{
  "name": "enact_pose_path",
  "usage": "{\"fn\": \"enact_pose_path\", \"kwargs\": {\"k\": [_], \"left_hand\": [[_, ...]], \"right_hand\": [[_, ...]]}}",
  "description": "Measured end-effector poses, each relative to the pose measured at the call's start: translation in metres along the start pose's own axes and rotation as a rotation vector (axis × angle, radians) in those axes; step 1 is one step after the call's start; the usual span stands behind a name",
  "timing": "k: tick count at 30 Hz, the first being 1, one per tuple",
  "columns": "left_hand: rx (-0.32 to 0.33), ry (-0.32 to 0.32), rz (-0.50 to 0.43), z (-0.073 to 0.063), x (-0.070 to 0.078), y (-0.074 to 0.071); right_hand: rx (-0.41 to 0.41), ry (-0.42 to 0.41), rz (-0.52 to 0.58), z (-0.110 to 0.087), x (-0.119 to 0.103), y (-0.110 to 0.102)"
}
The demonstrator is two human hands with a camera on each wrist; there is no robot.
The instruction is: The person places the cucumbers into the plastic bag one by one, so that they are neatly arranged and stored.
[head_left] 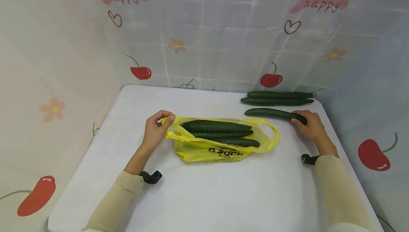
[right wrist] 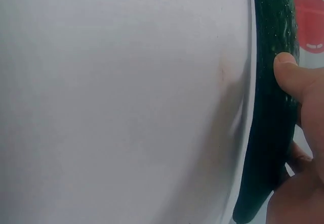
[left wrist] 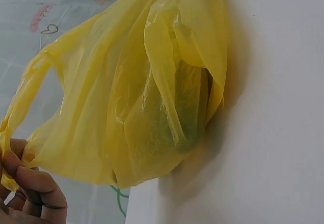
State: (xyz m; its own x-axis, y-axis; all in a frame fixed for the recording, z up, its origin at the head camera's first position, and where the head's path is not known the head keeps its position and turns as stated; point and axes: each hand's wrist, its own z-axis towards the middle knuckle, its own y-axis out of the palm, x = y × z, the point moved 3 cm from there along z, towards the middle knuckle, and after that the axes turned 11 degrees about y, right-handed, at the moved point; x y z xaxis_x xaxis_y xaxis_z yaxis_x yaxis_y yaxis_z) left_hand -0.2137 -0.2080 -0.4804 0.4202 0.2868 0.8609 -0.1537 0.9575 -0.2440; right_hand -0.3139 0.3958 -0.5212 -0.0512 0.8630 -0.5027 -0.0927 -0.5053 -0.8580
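Observation:
A yellow plastic bag (head_left: 191, 154) lies on the table with its mouth facing up, and several dark green cucumbers (head_left: 220, 126) show inside. My left hand (head_left: 155, 129) pinches the bag's left handle between thumb and fingers; in the left wrist view the yellow film (left wrist: 86, 123) stretches away from those fingertips (left wrist: 38, 179). At the right, my right hand (head_left: 310, 127) grips one cucumber (head_left: 268, 112) by its right end. In the right wrist view the thumb (right wrist: 288, 72) presses along the side of this cucumber (right wrist: 268, 118). The bag's right handle (head_left: 275, 136) stands out as a loop.
Two more cucumbers (head_left: 276, 101) lie side by side at the table's back right edge. The white table (head_left: 223, 196) meets a printed curtain (head_left: 217, 29) at the back, with more curtain on both sides. Black wrist mounts (head_left: 151, 177) sit on both forearms.

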Motion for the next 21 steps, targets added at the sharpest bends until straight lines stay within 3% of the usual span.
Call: {"fn": "enact_pose_path", "kwargs": {"k": [21], "left_hand": [[0.000,-0.024,0.006,0.000,-0.001,0.000]], "right_hand": [[0.132,0.007,0.092,-0.030,-0.016,-0.007]]}}
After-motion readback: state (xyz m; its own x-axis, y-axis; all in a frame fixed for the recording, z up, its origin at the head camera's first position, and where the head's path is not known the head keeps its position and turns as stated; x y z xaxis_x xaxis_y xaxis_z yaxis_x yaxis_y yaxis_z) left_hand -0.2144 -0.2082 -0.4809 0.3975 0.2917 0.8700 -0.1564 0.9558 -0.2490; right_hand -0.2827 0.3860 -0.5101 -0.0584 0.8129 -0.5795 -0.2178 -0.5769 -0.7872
